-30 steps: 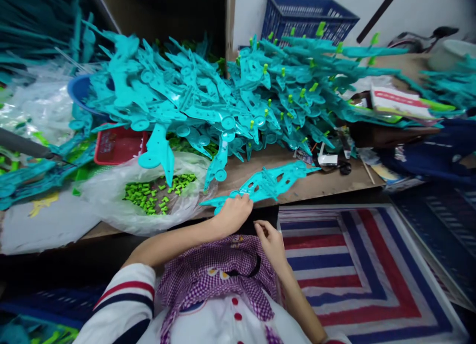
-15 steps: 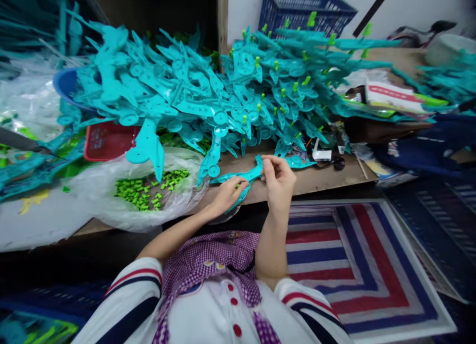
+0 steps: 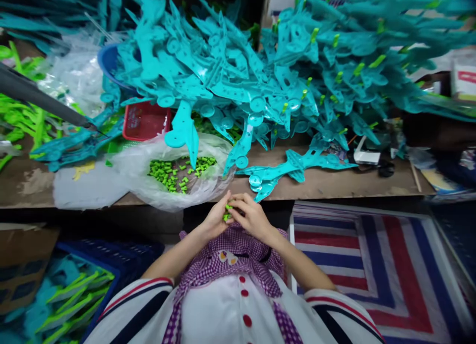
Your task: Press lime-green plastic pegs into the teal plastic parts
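Note:
My left hand (image 3: 214, 219) is closed around a few small green plastic pieces (image 3: 226, 217), just in front of the bench edge. My right hand (image 3: 253, 219) meets it there, fingertips pressed on the same pieces; how many each hand grips is hidden. Beyond the hands, a turquoise plastic part (image 3: 277, 172), long with pointed ends and a round disc, lies on the bench. To its left, an open clear plastic bag (image 3: 128, 171) holds many loose green pieces (image 3: 163, 174).
A tall heap of turquoise parts (image 3: 223, 71), some with green pieces fitted, covers the back. A red tray (image 3: 147, 121) and blue bowl (image 3: 107, 61) stand left. A dark pointed tool (image 3: 40, 96) juts in there. A crate (image 3: 126, 257) of parts sits low left; a striped panel (image 3: 405, 264) lies right.
Both hands have come off the turquoise part and drawn back together in front of the bench. The part now lies on the bench. The view has shifted left and down.

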Motion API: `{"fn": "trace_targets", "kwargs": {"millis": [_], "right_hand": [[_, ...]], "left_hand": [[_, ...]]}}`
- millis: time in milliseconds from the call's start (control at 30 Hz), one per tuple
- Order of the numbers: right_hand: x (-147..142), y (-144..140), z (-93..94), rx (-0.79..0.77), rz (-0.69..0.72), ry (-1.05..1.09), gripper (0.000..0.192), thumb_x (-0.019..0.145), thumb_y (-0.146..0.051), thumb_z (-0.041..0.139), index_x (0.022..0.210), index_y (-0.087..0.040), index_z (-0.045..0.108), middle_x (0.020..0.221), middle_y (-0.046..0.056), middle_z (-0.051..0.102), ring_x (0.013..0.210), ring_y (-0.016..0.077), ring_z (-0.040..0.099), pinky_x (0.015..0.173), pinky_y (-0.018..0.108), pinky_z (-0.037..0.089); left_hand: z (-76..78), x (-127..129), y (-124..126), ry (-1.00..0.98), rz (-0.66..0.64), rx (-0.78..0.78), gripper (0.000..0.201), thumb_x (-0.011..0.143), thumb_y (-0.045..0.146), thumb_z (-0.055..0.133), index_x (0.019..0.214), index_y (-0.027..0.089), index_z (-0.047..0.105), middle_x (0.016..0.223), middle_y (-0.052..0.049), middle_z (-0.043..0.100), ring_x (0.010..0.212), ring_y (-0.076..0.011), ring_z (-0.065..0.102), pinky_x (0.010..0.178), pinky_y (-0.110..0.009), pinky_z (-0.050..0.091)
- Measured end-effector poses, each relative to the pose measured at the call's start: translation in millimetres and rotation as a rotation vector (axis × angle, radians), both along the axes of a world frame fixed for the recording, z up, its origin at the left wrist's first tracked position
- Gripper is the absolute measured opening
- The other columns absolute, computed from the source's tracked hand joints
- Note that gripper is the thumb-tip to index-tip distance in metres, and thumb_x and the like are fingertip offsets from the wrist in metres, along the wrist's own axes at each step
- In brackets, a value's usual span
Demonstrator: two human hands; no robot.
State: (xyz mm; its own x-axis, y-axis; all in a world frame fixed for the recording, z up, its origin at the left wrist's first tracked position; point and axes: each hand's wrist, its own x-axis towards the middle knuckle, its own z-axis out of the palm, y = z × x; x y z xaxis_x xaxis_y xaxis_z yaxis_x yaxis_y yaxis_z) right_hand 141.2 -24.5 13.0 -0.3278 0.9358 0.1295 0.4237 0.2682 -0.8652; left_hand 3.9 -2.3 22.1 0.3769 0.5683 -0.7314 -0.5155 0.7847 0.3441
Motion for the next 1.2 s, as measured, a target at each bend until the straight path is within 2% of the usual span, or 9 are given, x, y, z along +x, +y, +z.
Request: {"fn": "trace_targets", "kwargs": {"millis": [100, 200, 300, 467, 567, 667, 833, 1000, 1200], "right_hand": [[6.1, 14.8, 8.2, 0.026, -0.214, 0.160, 0.015, 0.088, -0.032, 0.063, 0.097, -0.022, 0.071, 0.106, 0.009, 0.062, 0.100, 0.0195, 0.063, 0.084, 0.034, 0.053], [23.7, 39.3, 16.5, 0.001, -0.361, 0.344, 0.015, 0.084, -0.034, 0.065, 0.090, -0.021, 0.065, 0.100, 0.007, 0.065, 0.093, 0.0180, 0.064, 0.081, 0.034, 0.054], [52.6, 73.3, 16.9, -0.008, -0.468, 0.380, 0.023, 0.081, -0.036, 0.065, 0.096, -0.020, 0.060, 0.089, 0.003, 0.066, 0.075, 0.0132, 0.061, 0.070, 0.029, 0.052], [90.5, 109.9, -4.3, -0.085, -0.453, 0.180, 0.028, 0.083, -0.034, 0.058, 0.106, -0.020, 0.065, 0.072, -0.003, 0.061, 0.060, 0.0110, 0.053, 0.061, 0.026, 0.048], [96.8, 107.7, -18.0, -0.133, -0.454, 0.157, 0.035, 0.087, -0.047, 0.057, 0.106, -0.020, 0.068, 0.077, 0.002, 0.066, 0.065, 0.0144, 0.059, 0.062, 0.029, 0.051], [95.9, 101.1, -23.8, -0.202, -0.404, 0.225, 0.050, 0.090, -0.063, 0.049, 0.114, -0.022, 0.066, 0.086, 0.005, 0.071, 0.070, 0.0177, 0.064, 0.063, 0.032, 0.054], [85.7, 99.9, -19.6, -0.189, -0.319, 0.239, 0.045, 0.090, -0.057, 0.056, 0.121, -0.026, 0.063, 0.101, 0.007, 0.073, 0.088, 0.0199, 0.069, 0.079, 0.036, 0.056], [79.8, 108.4, -26.3, -0.038, -0.380, 0.050, 0.038, 0.082, -0.053, 0.066, 0.102, -0.020, 0.073, 0.103, 0.009, 0.071, 0.091, 0.0214, 0.066, 0.083, 0.038, 0.054], [78.7, 116.2, -31.8, -0.123, -0.304, -0.043, 0.036, 0.085, -0.049, 0.062, 0.101, -0.017, 0.072, 0.083, 0.007, 0.073, 0.075, 0.0197, 0.066, 0.069, 0.032, 0.052]], "left_hand": [[7.7, 16.1, 20.1, -0.123, 0.050, 0.011, 0.031, 0.093, 0.041, 0.058, 0.080, 0.014, 0.060, 0.054, 0.005, 0.049, 0.036, -0.0023, 0.038, 0.030, -0.011, 0.024], [14.2, 33.1, 44.6, -0.129, 0.055, 0.141, 0.020, 0.090, 0.030, 0.063, 0.080, 0.013, 0.061, 0.059, 0.005, 0.050, 0.038, -0.0003, 0.036, 0.031, -0.011, 0.020], [21.0, 46.8, 74.8, 0.011, 0.071, 0.406, 0.007, 0.087, 0.019, 0.066, 0.087, 0.012, 0.064, 0.069, 0.004, 0.054, 0.040, 0.0014, 0.035, 0.033, -0.011, 0.018], [20.4, 54.9, 111.9, 0.378, -0.006, 0.848, 0.018, 0.094, 0.026, 0.058, 0.104, 0.016, 0.069, 0.074, 0.003, 0.058, 0.044, -0.0005, 0.038, 0.041, -0.014, 0.027], [1.4, 47.2, 101.8, 0.715, -0.177, 1.112, 0.021, 0.096, 0.026, 0.055, 0.102, 0.017, 0.073, 0.085, -0.002, 0.069, 0.068, -0.0085, 0.060, 0.063, -0.019, 0.046], [-23.9, 37.5, 75.2, 1.030, -0.414, 1.304, 0.024, 0.096, 0.027, 0.056, 0.109, 0.017, 0.073, 0.099, -0.008, 0.073, 0.093, -0.0180, 0.066, 0.085, -0.029, 0.050], [-47.8, 33.4, 51.9, 1.314, -0.747, 1.353, 0.035, 0.098, 0.032, 0.052, 0.130, 0.025, 0.065, 0.115, -0.010, 0.071, 0.098, -0.0222, 0.068, 0.082, -0.032, 0.051], [-52.8, 32.9, 57.4, 1.359, -0.827, 1.365, 0.041, 0.097, 0.039, 0.053, 0.135, 0.028, 0.061, 0.113, -0.010, 0.071, 0.095, -0.0225, 0.068, 0.076, -0.030, 0.050], [-62.2, 36.9, 54.4, 1.431, -0.753, 1.375, 0.038, 0.096, 0.040, 0.053, 0.130, 0.027, 0.065, 0.107, -0.009, 0.072, 0.092, -0.0207, 0.067, 0.070, -0.027, 0.047]]}}
